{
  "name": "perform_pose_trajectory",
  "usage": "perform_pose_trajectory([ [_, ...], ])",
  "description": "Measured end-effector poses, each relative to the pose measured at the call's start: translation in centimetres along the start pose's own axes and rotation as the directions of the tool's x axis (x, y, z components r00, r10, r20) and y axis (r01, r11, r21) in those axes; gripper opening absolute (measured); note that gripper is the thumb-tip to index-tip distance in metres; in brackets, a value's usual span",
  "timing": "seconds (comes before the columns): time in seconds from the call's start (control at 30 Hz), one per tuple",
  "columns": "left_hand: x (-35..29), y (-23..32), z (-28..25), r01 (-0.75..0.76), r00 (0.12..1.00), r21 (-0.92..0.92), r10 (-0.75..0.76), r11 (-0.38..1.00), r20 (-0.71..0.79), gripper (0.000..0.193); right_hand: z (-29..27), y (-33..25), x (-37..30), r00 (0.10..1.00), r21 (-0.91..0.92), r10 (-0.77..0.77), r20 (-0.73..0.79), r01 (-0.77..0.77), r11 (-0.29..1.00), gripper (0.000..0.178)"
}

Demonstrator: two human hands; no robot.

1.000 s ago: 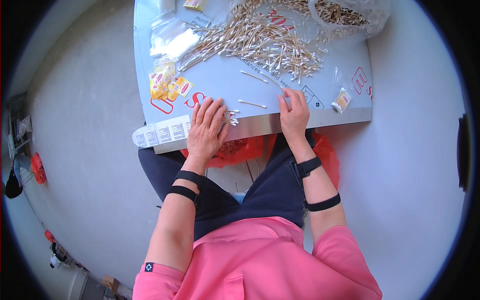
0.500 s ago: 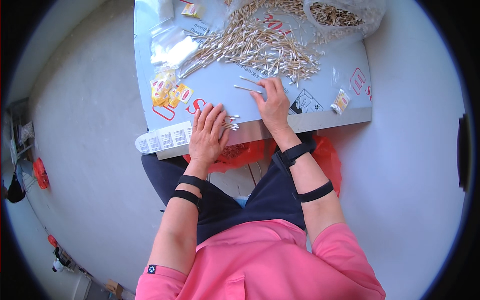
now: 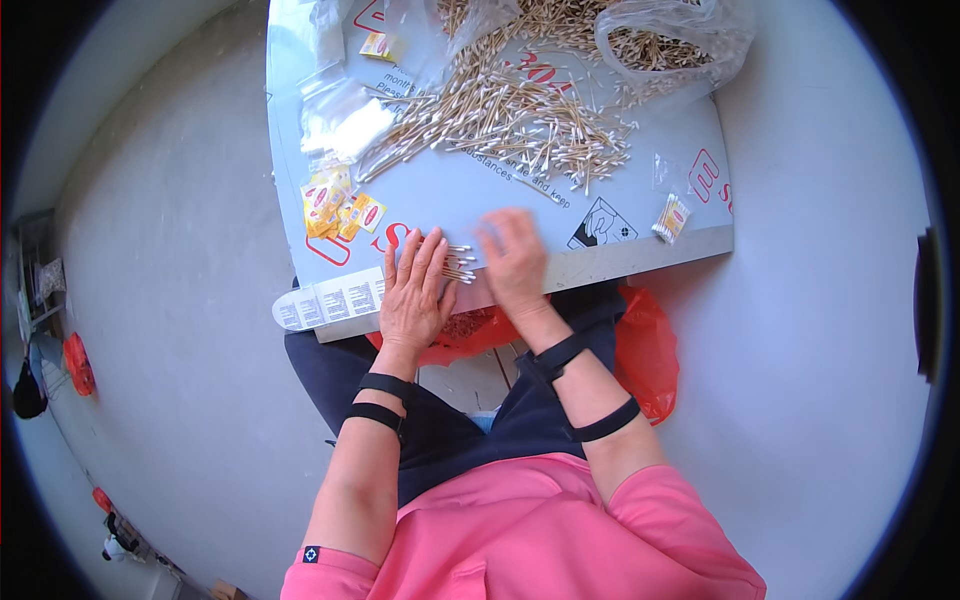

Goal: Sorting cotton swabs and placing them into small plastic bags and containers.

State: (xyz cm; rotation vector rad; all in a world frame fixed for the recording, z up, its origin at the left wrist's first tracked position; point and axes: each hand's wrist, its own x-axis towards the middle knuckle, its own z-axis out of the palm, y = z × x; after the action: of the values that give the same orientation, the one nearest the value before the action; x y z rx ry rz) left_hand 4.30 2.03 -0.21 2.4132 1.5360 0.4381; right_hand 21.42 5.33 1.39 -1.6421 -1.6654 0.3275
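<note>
My left hand (image 3: 412,290) lies flat near the front edge of the table, fingers stretched out. Under it is a small bunch of cotton swabs (image 3: 461,263), their white tips sticking out to the right. Just right of those tips is my right hand (image 3: 514,262), smeared by motion, so its fingers and anything in them cannot be made out. Beyond both hands spreads a big loose heap of cotton swabs (image 3: 520,110) with thin brown sticks and white ends. Yellow-and-white paper cards (image 3: 330,205) lie in a pile left of my left hand.
An open clear bag (image 3: 735,45) of swabs stands at the far right. Clear plastic pouches (image 3: 345,115) lie at the left. A small filled packet (image 3: 671,218) sits at the right of the table (image 3: 640,160). Below the front edge hangs a red plastic bag (image 3: 645,360).
My right hand has come toward me and left, from near the heap to beside the small bunch. The two swabs near its fingertips no longer show there. My left hand stays put.
</note>
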Motion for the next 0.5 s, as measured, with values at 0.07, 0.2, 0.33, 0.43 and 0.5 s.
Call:
perform_pose_trajectory([
  [0.07,0.0,0.1,-0.6,0.017,1.0,-0.068,-0.016,0.998,0.018,0.063,-2.2,2.2,2.0,0.986,-0.13,0.117,-0.119,-0.132,0.983,0.018],
  [0.2,0.6,0.7,-0.6,0.013,1.0,-0.09,-0.012,0.996,0.022,0.062,-3.6,6.4,2.6,0.996,-0.237,0.084,0.014,-0.078,0.968,0.015],
  [0.33,0.2,0.3,-0.6,0.015,1.0,-0.091,-0.013,0.996,0.017,0.061,-1.8,3.9,2.2,0.999,-0.101,-0.037,0.031,0.04,0.994,0.012],
  [0.43,0.0,0.4,-0.9,0.027,0.999,-0.071,-0.024,0.997,0.037,0.061,-2.8,5.2,4.5,0.984,-0.145,0.085,-0.156,-0.108,0.983,0.011],
  [0.5,0.2,0.4,-0.8,0.028,0.999,-0.048,-0.026,0.998,0.042,0.06,-2.9,6.0,5.5,0.993,-0.178,0.068,-0.095,-0.084,0.981,0.011],
])
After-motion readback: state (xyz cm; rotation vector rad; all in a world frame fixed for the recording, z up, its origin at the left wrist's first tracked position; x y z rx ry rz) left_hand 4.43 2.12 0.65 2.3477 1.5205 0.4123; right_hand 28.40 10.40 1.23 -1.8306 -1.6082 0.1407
